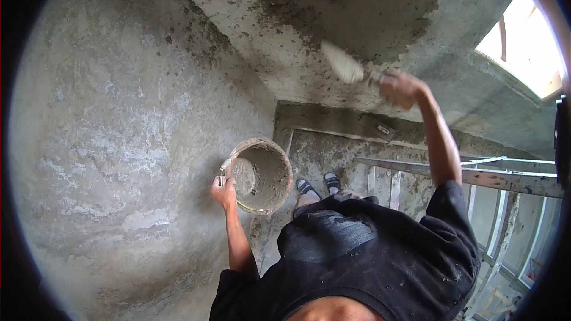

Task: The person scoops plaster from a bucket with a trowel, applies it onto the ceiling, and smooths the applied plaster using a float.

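My left hand (223,192) is closed on the left rim of a round bucket (289,179), which is tilted and holds grey wet mortar (270,172). In my right hand (401,89) is the handle of a trowel (342,62), raised in front of the wall. The trowel's blade points up and left and looks pale and slightly blurred. Behind it, the wall has a dark, wet plaster patch (369,6) above a rougher, lighter strip (256,24).
A grey plastered wall (119,131) stands at the left. A float (383,129) lies on the ledge (333,120) ahead. At the right are metal ladder-like frames (493,220) and a plank (511,182). A bright opening (529,41) is at the upper right.
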Action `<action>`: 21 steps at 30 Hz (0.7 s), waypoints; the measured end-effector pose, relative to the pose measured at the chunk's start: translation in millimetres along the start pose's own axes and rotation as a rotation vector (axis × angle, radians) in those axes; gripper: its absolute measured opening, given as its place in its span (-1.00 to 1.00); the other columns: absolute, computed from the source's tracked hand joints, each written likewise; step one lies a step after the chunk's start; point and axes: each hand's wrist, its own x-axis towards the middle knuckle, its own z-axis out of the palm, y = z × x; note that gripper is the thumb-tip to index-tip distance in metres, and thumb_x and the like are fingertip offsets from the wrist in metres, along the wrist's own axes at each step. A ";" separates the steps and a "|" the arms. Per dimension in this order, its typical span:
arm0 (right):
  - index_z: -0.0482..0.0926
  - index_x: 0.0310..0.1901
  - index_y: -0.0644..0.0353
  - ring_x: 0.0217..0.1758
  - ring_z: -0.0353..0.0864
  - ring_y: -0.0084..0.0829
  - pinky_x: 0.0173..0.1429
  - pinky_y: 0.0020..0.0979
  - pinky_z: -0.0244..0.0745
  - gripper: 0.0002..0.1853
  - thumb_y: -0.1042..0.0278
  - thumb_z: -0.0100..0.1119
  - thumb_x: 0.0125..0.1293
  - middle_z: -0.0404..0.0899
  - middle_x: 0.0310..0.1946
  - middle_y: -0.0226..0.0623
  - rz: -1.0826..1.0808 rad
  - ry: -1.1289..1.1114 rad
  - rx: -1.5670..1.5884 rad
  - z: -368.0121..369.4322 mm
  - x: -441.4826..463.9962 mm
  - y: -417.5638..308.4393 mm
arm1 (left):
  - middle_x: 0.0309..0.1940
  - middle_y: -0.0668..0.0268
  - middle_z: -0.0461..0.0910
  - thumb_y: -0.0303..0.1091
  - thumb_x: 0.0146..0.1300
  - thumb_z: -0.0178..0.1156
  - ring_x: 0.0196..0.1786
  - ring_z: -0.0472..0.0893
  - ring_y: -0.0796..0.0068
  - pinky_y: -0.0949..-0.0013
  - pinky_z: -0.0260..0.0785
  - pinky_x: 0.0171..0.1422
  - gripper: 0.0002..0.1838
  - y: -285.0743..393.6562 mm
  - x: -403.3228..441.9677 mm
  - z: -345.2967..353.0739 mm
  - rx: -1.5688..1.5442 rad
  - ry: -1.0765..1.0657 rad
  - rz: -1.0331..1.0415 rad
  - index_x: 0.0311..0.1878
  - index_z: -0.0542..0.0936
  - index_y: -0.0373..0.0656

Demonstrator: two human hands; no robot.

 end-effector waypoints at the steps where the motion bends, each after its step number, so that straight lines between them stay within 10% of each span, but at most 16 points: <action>1: 0.16 0.28 0.03 -0.11 0.56 -0.26 -0.10 -0.28 0.56 -0.40 0.01 -0.01 0.25 0.44 0.05 -0.09 0.401 -0.083 0.308 15.6 1.0 -6.1 | -0.70 0.51 0.27 -0.66 -0.17 0.15 -0.60 0.22 0.71 0.53 0.08 -0.53 -0.76 5.1 0.2 4.5 -0.009 0.005 0.000 -0.68 0.28 -0.20; 4: 0.19 0.27 0.05 -0.02 0.52 -0.24 -0.02 -0.28 0.50 -0.39 0.01 0.02 0.22 0.41 0.10 -0.10 0.091 -0.265 0.043 100.9 -4.3 7.7 | -0.70 0.51 0.26 -0.67 -0.18 0.12 -0.61 0.20 0.73 0.54 0.05 -0.54 -0.75 23.1 -9.0 14.8 -0.085 -0.025 0.019 -0.69 0.26 -0.17; 8: 0.30 0.21 0.05 0.08 0.45 -0.19 0.15 -0.28 0.33 -0.43 -0.02 -0.03 0.20 0.44 0.06 -0.07 0.313 -0.395 0.196 125.7 -16.3 -74.7 | -0.69 0.54 0.21 -0.67 -0.19 0.10 -0.58 0.16 0.74 0.54 0.01 -0.53 -0.73 29.2 -7.8 32.6 -0.135 -0.036 -0.022 -0.70 0.21 -0.15; 10: 0.30 0.21 0.03 0.17 0.37 -0.15 0.20 -0.27 0.26 -0.43 -0.07 -0.04 0.21 0.43 0.07 -0.13 0.001 -0.333 0.142 191.9 -11.4 -41.0 | -0.67 0.54 0.16 -0.63 -0.25 0.14 -0.57 0.14 0.71 0.51 0.01 -0.53 -0.73 40.1 -11.3 42.1 0.022 -0.047 0.030 -0.68 0.20 -0.20; 14: 0.40 -0.18 0.03 -0.54 0.53 -0.24 -0.54 -0.21 0.49 -0.74 0.15 0.03 0.12 0.53 -0.50 -0.12 -0.562 0.052 -0.617 286.6 20.5 -6.7 | -0.68 0.45 0.26 -0.57 -0.29 0.20 -0.58 0.23 0.62 0.44 0.13 -0.51 -0.77 58.4 -14.1 60.7 0.082 -0.070 0.124 -0.66 0.28 -0.26; 16: 0.46 -0.55 0.17 -0.53 0.58 -0.21 -0.56 -0.19 0.46 -0.65 0.00 0.09 -0.03 0.52 -0.57 -0.03 -0.114 0.107 -0.222 253.9 17.2 -59.3 | -0.68 0.42 0.29 -0.57 -0.31 0.20 -0.58 0.25 0.59 0.42 0.16 -0.49 -0.78 67.7 -14.4 69.4 0.058 -0.080 0.151 -0.65 0.31 -0.27; 19: 0.34 0.07 0.24 -0.53 0.54 -0.20 -0.54 -0.19 0.42 -0.53 0.21 -0.05 0.13 0.50 -0.49 -0.12 -0.104 0.112 -0.329 259.4 18.9 -61.1 | -0.67 0.37 0.32 -0.57 -0.32 0.20 -0.58 0.28 0.55 0.40 0.19 -0.47 -0.80 74.9 -15.9 80.0 0.043 -0.093 0.181 -0.63 0.34 -0.29; 21: 0.35 0.06 0.25 -0.49 0.53 -0.24 -0.55 -0.25 0.39 -0.57 0.27 -0.10 0.16 0.48 -0.48 -0.12 -0.108 0.236 -0.343 254.5 14.4 -69.0 | -0.67 0.36 0.33 -0.57 -0.32 0.20 -0.57 0.29 0.54 0.39 0.20 -0.46 -0.81 82.7 -17.3 86.4 0.019 -0.095 0.209 -0.62 0.35 -0.30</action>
